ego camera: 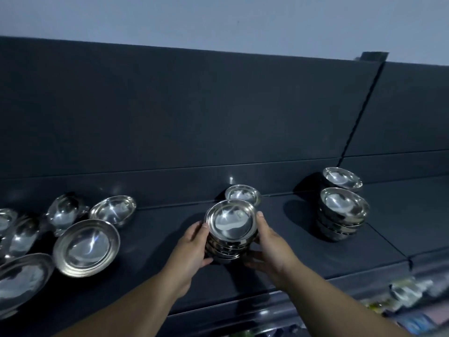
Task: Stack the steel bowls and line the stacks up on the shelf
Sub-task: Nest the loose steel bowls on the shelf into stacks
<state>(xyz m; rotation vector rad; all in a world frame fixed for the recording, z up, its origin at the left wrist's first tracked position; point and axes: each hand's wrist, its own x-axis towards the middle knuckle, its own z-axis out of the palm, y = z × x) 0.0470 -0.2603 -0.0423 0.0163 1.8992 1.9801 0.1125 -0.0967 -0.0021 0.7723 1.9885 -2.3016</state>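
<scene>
- Dim, bluish light over the dark shelf point(158, 229).
- Glare streaks the steel bowls point(87, 246) at nine o'clock.
- Bowl stacks point(343, 215) throw shadows toward nine o'clock.
- Packages point(405, 291) at four o'clock are blurred.

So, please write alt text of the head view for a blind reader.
The left hand and right hand grip a stack of steel bowls from both sides at a dark shelf. Two more stacks stand to its right; loose bowls lie at left.

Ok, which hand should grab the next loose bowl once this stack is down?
Left, probably: the left hand flanks the held stack on the side where most loose bowls lie; finished stacks sit right.
</scene>
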